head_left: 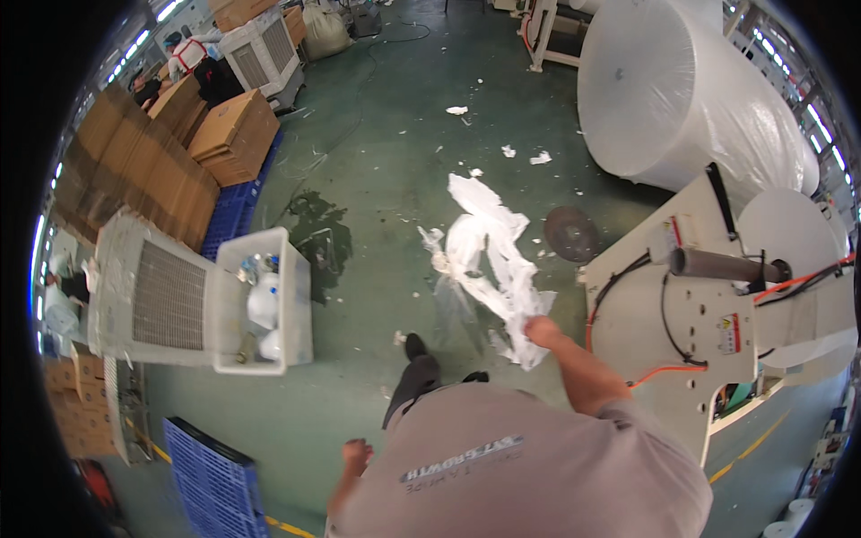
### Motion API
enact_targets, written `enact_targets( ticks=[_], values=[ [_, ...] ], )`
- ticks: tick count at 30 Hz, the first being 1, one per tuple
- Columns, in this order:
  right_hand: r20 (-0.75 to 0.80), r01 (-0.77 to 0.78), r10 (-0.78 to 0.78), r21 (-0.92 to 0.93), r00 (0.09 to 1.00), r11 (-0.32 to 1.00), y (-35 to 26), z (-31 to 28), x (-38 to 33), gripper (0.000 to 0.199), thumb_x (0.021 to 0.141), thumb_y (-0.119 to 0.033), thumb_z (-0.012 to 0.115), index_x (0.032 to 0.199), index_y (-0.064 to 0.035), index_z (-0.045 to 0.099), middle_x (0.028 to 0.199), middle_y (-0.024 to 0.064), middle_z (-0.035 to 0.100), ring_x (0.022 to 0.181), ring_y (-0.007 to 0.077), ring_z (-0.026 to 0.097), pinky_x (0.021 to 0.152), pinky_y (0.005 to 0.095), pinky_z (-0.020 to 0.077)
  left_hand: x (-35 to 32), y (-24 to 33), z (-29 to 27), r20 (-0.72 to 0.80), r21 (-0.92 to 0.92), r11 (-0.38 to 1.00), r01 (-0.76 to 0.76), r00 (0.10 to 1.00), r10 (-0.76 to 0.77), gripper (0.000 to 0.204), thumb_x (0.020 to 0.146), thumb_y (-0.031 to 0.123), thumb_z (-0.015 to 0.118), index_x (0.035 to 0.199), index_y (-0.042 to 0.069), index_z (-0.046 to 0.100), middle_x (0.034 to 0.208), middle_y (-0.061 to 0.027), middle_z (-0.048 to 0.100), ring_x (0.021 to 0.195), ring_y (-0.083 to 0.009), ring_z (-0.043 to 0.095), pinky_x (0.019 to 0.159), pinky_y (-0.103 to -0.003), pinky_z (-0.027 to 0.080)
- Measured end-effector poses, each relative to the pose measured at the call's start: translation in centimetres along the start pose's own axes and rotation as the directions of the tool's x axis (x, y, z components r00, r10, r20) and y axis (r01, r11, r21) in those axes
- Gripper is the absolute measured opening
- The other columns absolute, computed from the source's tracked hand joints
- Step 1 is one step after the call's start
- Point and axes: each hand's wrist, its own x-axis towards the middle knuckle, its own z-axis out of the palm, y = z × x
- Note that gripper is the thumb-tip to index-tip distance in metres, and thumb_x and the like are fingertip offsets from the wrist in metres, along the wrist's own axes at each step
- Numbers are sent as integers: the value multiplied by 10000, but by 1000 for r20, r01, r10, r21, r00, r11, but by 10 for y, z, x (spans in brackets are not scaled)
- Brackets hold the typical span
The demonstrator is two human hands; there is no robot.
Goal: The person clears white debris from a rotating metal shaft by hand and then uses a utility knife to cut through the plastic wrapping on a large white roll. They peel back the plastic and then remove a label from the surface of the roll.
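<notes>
My right hand [541, 332] is closed on the lower end of a long, crumpled white tissue-like sheet [513, 269]. The rest of the sheet trails over the green floor in a loose, torn strip. Beside its left edge lies a piece of clear plastic film [456, 309]. My left hand [357, 453] hangs low at my left side, away from the sheet, with its fingers curled in and nothing visible in them.
White scraps [540, 158] dot the floor ahead. On the left stand a plastic bin [300, 309] with bottles, an air cooler [166, 291], cardboard [235, 134] and a blue pallet [211, 484]. A machine [664, 305] and large wrapped roll [646, 85] line the right. A wet patch [318, 242] darkens the floor.
</notes>
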Motion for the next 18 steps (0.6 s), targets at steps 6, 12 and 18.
enact_targets(
  ticks=[6, 12, 18],
  values=[
    [538, -422, 444, -173, 717, 890, 50, 17, -27, 205, 860, -238, 592, 787, -114, 738, 690, 7, 709, 580, 135, 670, 590, 321, 562, 210, 111, -154, 77, -640, 667, 382, 895, -440, 168, 893, 127, 576, 952, -25, 622, 750, -136, 669, 587, -225, 632, 499, -338, 501],
    [516, -822, 648, 445, 560, 356, 4, 3, 23, 150, 839, -161, 669, 754, -44, 706, 639, 57, 664, 525, 160, 630, 476, 317, 518, 402, 196, -272, -81, -480, 874, 71, 989, -125, 138, 880, 108, 590, 907, -11, 654, 704, -103, 667, 591, -192, 639, 530, -322, 517],
    [697, -834, 469, 380, 543, 400, 46, -15, 185, 197, 867, -232, 653, 797, -65, 730, 799, 103, 721, 692, 223, 680, 627, 381, 546, 540, 297, -295, -88, -474, 876, -89, 995, 54, 130, 866, 88, 575, 810, 20, 670, 668, -91, 671, 574, -175, 641, 538, -331, 513]
  ],
)
